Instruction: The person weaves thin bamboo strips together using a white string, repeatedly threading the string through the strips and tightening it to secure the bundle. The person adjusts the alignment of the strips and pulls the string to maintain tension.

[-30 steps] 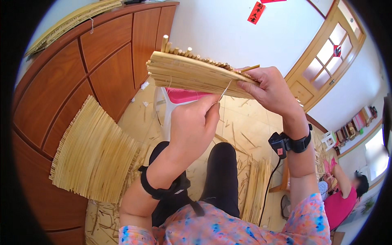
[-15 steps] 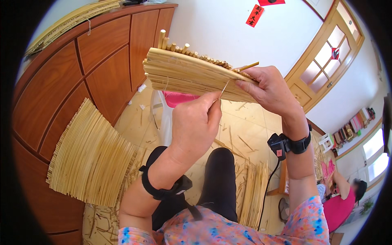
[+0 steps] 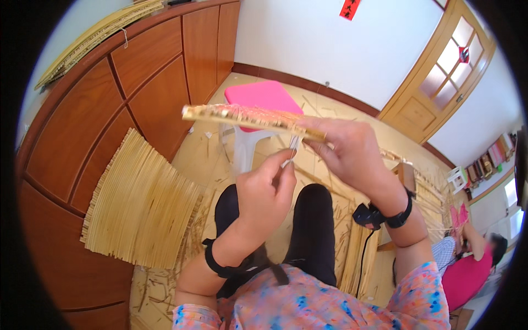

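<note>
A mat of pale straw stalks (image 3: 242,117) hangs in front of me, seen nearly edge-on. My right hand (image 3: 352,151) is closed around its right end, thumb below and fingers on top. Just under that end, my left hand (image 3: 267,190) pinches thin white thread (image 3: 294,144) between thumb and fingertips. The thread runs up to the mat's underside; whether a needle is there too, I cannot make out. Black straps with small devices sit on both wrists.
Behind the mat stands a pink-topped white stool (image 3: 264,96). A second stalk mat (image 3: 146,203) leans against the wooden cabinet (image 3: 82,148) at left. Loose stalks (image 3: 352,258) lie on the littered floor at right. Farther right sits a person in pink (image 3: 467,278).
The mat has tipped from showing its broad face to nearly edge-on and come lower. My left hand has stayed close to its right end. More of the pink stool shows.
</note>
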Motion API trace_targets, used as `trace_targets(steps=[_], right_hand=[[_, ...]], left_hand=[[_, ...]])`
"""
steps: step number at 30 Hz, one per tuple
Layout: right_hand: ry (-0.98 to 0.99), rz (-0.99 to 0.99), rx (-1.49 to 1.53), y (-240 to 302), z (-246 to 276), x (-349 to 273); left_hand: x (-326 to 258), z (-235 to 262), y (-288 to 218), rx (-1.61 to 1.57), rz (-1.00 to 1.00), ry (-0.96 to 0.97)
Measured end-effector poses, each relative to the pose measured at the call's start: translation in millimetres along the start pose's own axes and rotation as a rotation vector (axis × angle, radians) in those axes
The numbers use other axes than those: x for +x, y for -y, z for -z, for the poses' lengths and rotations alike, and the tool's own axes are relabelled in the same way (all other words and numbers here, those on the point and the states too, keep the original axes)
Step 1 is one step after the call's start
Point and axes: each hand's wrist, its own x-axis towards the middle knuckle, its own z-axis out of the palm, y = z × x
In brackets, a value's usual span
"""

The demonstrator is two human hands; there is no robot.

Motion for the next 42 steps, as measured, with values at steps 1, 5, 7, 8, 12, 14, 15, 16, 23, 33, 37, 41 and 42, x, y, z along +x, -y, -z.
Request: trace_targets(steps=[1, 5, 7, 8, 12, 14, 15, 16, 23, 33, 37, 41, 42], right_hand=[[0.051, -0.03, -0.021, 12, -7, -12], [0.022, 0.066, -0.083, 38, -50, -66], [0.041, 0.044, -0.084, 54, -70, -90], [0.052, 0.033, -0.089, 60, -78, -99], [0.084, -0.131, 0.087, 72, -94, -119], [0.184, -0.197, 0.132, 74, -93, -125], [0.203, -0.212, 0.15, 74, -93, -126], [0.22, -0.227, 0.169, 73, -94, -127], [0.21, -0.234, 0.23, 69, -111, -135], [0.229, -0.217, 0.225, 67, -115, -140], [0.212, -0.221, 0.246, 65, -117, -142], [0.19, -0.238, 0.3, 64, -121, -144], [0.187, -0.242, 0.314, 64, -122, -144]], left_hand=[[-14, 4, 6, 0.021, 0.009, 0.006], [-76, 17, 35, 0.011, 0.086, 0.038], [-107, 21, 57, -0.002, 0.105, 0.035], [-120, 23, 64, -0.045, 0.154, 0.028], [-152, 31, 97, 0.016, 0.066, 0.103], [-159, 36, 104, 0.028, 0.04, 0.155], [-162, 37, 105, 0.029, 0.055, 0.169], [-164, 38, 106, 0.029, 0.071, 0.183], [-174, 38, 125, -0.009, 0.13, 0.213], [-163, 40, 118, 0.036, 0.141, 0.196], [-163, 39, 125, 0.047, 0.107, 0.191], [-170, 38, 137, 0.001, 0.126, 0.187], [-171, 37, 140, 0.0, 0.131, 0.186]])
